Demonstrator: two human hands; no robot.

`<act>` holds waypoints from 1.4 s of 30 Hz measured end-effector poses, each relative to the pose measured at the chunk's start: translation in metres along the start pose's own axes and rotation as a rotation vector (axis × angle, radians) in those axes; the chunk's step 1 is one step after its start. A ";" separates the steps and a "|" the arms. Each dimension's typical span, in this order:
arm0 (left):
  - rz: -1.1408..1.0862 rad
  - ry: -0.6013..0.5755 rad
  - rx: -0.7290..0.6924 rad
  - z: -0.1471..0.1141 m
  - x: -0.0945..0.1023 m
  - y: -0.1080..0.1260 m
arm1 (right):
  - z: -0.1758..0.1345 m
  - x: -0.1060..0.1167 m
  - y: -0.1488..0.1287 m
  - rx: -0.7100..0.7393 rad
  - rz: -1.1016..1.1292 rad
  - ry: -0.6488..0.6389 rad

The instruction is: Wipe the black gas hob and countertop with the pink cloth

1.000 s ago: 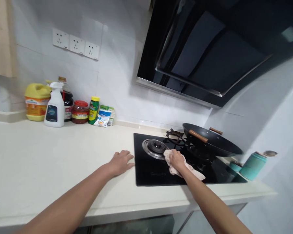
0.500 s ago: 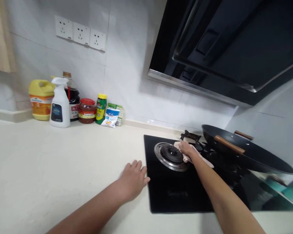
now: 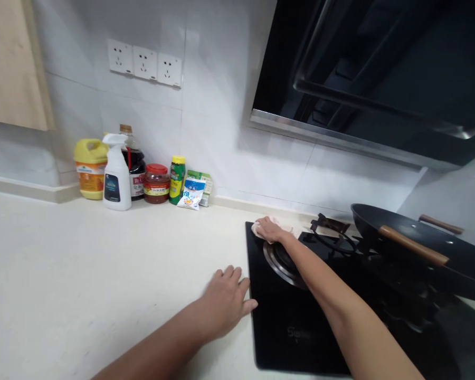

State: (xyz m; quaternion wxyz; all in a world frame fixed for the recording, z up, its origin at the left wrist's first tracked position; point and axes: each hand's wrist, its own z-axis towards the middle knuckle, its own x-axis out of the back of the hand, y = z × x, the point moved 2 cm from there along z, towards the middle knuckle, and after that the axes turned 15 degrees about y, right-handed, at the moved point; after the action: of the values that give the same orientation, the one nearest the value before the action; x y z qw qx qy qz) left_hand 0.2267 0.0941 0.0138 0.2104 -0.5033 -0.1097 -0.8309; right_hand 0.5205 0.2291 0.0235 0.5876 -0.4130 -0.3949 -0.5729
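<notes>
My right hand presses a pale pink cloth onto the back left corner of the black glass gas stove. Beneath my forearm, the steel ring of the left burner is partly covered. My left hand rests with spread fingers on the cream countertop, its thumb reaching the stove's left edge. Nothing is in my left hand. A black pan support sits off the burner at the back of the stove.
A big wok with wooden handles occupies the stove's right side. The dark range hood hangs above. Along the wall stand a spray bottle, a yellow jug, a red-lidded jar, a green container and a white-blue packet.
My right hand has slid the cloth from beside the left burner to the stove's back left corner. My left hand stays by the stove edge. The view has shifted slightly left.
</notes>
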 end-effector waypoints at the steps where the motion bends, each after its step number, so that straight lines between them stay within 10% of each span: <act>1: -0.008 -0.015 0.005 0.000 0.002 0.000 | -0.004 0.002 -0.011 0.031 0.020 0.012; 14: -0.259 -0.025 0.181 0.012 0.018 -0.030 | -0.132 0.050 -0.108 0.178 0.334 0.186; 21: -0.203 -0.046 0.145 0.007 0.019 -0.028 | -0.270 0.097 -0.090 0.163 0.447 0.232; 25: -0.197 -0.061 0.122 0.005 0.018 -0.026 | -0.312 0.110 -0.058 0.015 0.142 0.280; 32: -0.209 -0.080 0.125 0.004 0.021 -0.026 | -0.306 0.107 -0.024 -0.271 -0.059 0.053; 42: -0.131 -0.108 0.101 0.005 0.024 -0.018 | -0.241 0.072 0.032 -0.736 -0.332 0.140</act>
State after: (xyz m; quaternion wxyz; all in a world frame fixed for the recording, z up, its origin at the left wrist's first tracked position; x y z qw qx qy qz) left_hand 0.2128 0.1062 0.0380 0.1745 -0.5279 -0.1953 -0.8079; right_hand 0.5521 -0.0220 0.0059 0.3258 -0.4863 -0.1841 -0.7896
